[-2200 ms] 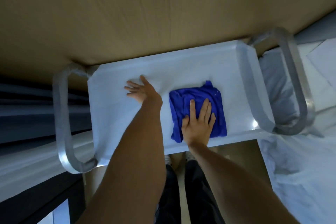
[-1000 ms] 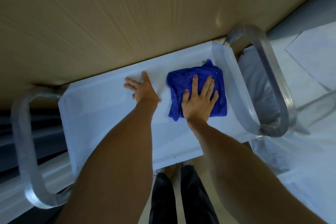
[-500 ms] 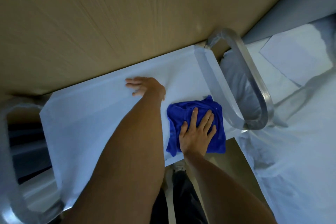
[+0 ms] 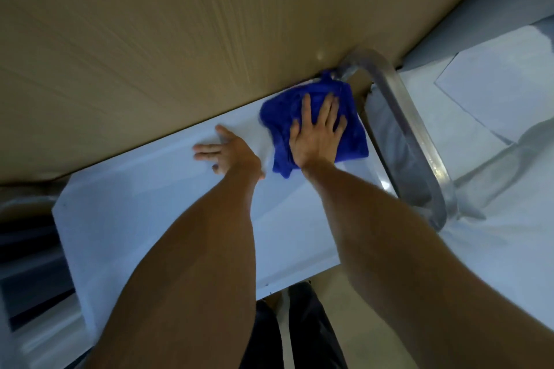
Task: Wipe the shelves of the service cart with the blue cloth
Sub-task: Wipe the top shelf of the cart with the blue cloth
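The right hand lies flat with fingers spread and straight, pressing the blue cloth down onto the top shelf of the service cart. The cloth sits bunched in the shelf's far corner, its far tip touching the bent metal handle at that end and reaching the wooden wall panel behind the cart. The left hand, also flat with straight fingers, rests bare on the shelf just beside the cloth, on the side away from the handle, apparently steadying the cart.

This looks like a wiping stroke on the top shelf, working the corner by the handle. The wide stretch of shelf away from the handle seems yet to be covered, so the next move calls for dragging the cloth back across it under even pressure, keeping the cloth from snagging on the handle. No lower shelf can be made out.
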Demonstrator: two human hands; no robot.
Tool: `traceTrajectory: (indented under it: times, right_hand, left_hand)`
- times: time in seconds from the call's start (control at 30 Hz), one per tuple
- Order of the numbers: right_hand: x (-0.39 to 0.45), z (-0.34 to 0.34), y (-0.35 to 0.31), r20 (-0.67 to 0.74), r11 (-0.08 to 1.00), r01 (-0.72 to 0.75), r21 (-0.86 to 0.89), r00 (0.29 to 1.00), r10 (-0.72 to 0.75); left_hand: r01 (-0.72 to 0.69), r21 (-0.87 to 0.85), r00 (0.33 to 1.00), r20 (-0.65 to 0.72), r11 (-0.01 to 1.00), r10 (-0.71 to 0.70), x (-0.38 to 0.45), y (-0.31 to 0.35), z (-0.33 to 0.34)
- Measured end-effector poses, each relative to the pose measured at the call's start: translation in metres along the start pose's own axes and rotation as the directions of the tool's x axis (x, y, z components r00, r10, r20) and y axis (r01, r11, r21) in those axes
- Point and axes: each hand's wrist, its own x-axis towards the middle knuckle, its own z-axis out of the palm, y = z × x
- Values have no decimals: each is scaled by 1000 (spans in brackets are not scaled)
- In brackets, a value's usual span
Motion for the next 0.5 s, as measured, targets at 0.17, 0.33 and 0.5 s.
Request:
traceTrajectory:
  times: [0.17, 0.33, 0.5]
  right_hand:
    - [31, -9, -26, 33, 998, -62, 22, 998, 61]
    - [23, -8, -20, 15, 997, -77, 31, 997, 77]
    - [-2, -4, -13, 7, 992, -119, 42, 993, 119]
  left_hand:
    - [1, 17, 1000, 14, 1000, -2, 0, -2, -1]
    - [9, 47, 1000, 0, 999, -9, -6, -1, -4]
    - [9, 128, 1000, 10, 992, -11, -16, -3, -10]
